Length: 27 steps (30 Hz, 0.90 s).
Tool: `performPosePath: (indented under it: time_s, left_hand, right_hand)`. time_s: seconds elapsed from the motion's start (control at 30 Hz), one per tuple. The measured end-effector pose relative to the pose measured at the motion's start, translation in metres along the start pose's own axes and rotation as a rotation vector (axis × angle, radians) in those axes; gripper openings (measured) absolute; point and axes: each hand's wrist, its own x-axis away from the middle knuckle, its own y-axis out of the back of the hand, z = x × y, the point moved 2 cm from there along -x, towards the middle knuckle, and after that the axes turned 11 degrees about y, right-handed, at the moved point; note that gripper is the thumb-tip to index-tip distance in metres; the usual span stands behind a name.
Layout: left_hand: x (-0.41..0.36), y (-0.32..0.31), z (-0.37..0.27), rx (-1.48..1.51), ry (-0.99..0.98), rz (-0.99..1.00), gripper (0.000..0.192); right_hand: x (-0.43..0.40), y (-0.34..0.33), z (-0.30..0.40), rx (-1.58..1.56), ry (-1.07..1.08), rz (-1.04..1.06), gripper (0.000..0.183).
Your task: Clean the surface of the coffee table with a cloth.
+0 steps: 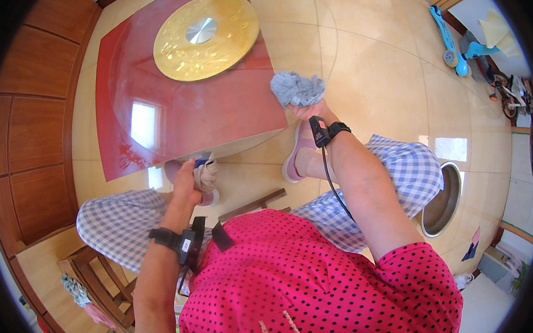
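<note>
A round glass tabletop over a red square cover (200, 111) lies in front of me, with a gold turntable (236, 28) on it that has a silver centre disc. My right hand (309, 109) is off the table's right edge, gripping a crumpled grey-blue cloth (297, 89). Below the near edge, my left hand (187, 184) is closed around a bundled beige cloth (206, 175); something dark blue shows beside it. The fingers of my right hand are partly hidden by its cloth.
A wooden stool (79, 266) with cloths hanging on it stands at lower left. Right of my knee is a round metal basin (441, 202). A blue scooter (447, 39) and a small bicycle (506, 93) are at the upper right. Wooden cabinets (38, 128) line the left side.
</note>
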Motion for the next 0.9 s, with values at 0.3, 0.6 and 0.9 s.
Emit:
performPosePath:
  time_s: [0.3, 0.6, 0.9]
  left_hand:
    - [0.019, -0.068, 0.033, -0.097, 0.184, 0.189, 0.021]
    - [0.019, -0.113, 0.043, -0.321, 0.288, 0.368, 0.028]
    - [0.026, -0.016, 0.002, -0.024, 0.095, 0.043, 0.029]
  right_hand:
    - [0.001, 0.004, 0.0, 0.054, 0.012, -0.011, 0.066]
    - [-0.001, 0.004, 0.001, 0.052, 0.008, 0.059, 0.066]
    - [-0.011, 0.024, 0.004, -0.131, -0.065, 0.091, 0.067]
